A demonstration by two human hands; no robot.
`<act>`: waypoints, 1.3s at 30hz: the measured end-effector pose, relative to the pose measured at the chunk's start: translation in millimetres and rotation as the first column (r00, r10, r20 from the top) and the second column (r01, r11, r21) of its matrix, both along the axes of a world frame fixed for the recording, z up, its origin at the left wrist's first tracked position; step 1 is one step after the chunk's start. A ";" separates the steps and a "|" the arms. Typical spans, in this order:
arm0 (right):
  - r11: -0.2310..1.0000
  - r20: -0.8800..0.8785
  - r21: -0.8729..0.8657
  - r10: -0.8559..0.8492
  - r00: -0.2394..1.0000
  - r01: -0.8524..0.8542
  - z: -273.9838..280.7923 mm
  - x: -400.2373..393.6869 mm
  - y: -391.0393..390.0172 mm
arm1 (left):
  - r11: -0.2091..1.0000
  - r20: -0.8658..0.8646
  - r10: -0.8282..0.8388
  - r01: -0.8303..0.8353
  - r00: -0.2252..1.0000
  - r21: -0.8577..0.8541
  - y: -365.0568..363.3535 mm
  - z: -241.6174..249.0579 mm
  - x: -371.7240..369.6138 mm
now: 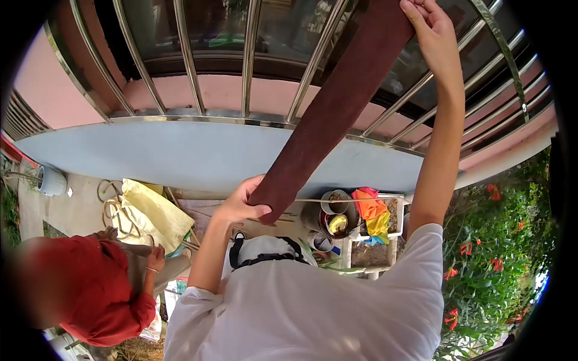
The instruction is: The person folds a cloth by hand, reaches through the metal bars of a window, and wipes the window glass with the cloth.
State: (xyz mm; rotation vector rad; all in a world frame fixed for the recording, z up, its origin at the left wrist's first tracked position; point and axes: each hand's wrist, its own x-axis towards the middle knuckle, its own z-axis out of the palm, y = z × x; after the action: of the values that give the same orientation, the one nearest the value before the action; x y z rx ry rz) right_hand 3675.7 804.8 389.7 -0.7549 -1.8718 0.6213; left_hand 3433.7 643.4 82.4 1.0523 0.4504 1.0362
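A long strip of dark maroon cloth (337, 111) stretches diagonally between my two hands, in front of metal window bars. Its lower end is in my left hand (241, 201), thumb on top and the other fingers behind the cloth. At the upper right, my right hand (430, 24) pinches the strip's other end, with the arm raised high. The strip looks flat and fairly taut, and its top edge runs out of view.
Metal bars (250, 60) cross a window above a pale blue wall (198, 144). A person in red (102, 289) is at the lower left, beside a yellow sack (150, 210). Pots, a white planter box (367, 256) and colourful cloth (372, 210) lie below; flowering bushes (494, 253) stand right.
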 end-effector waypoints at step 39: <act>0.643 -0.377 -0.598 0.300 0.876 -0.478 -170.3 -61.2 -66.4 | 0.954 0.624 0.291 -0.175 0.725 -0.242 -12.1 -6.8 22.7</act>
State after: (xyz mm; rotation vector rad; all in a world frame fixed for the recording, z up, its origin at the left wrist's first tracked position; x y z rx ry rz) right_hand 3614.4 738.4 219.4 -0.6666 -1.5585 1.6805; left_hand 3456.4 631.3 75.6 0.4237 0.0825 1.4892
